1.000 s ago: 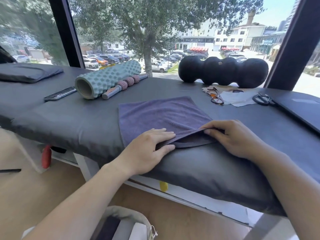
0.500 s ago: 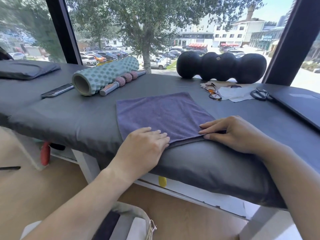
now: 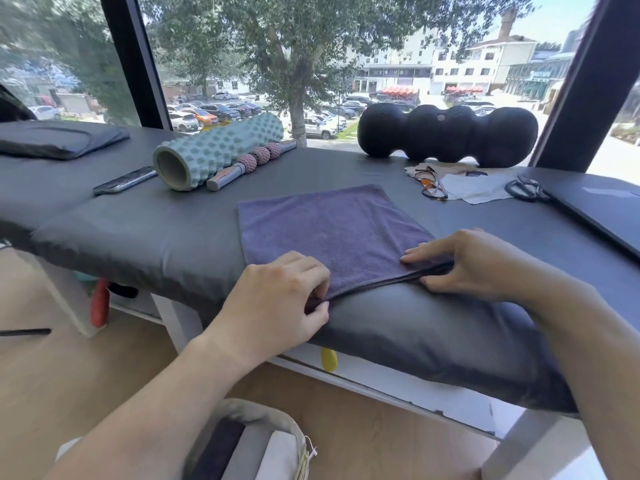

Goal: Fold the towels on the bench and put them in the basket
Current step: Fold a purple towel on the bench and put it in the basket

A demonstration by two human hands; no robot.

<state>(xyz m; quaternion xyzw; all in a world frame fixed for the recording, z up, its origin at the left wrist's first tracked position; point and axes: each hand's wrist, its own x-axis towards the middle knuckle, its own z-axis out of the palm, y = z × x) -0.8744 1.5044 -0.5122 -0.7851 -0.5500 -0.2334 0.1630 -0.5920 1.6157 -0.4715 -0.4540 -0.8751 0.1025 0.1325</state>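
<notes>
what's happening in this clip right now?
A person is folding a purple towel on a padded grey bench. The left hand pinches its near-left corner and the right hand pinches the near-right corner, both at the bench's front edge. The towel lies flat, not yet in the basket on the floor below, which already holds folded cloth. A foam roller and glasses sit further back.

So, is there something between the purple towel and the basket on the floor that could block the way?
Nothing visible blocks it. The purple towel lies at the bench's near edge, pinched by the left hand and right hand. The basket sits below, with open floor between.
</notes>
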